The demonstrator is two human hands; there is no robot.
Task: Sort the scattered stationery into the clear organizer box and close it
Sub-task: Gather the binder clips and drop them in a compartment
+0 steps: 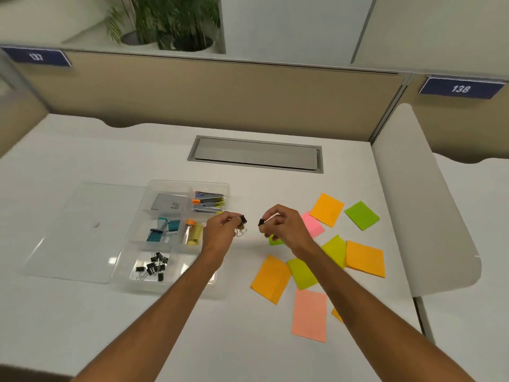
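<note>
Our left fingers pinch one black clip | our right fingers pinch a second clip, so we carry two at once | clear box sits open just left of our left fingers, clip pile inside | paper notes lie by our right fingers

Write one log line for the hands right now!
left hand: pinches binder clip | right hand: pinches second binder clip | organizer box: open
</note>
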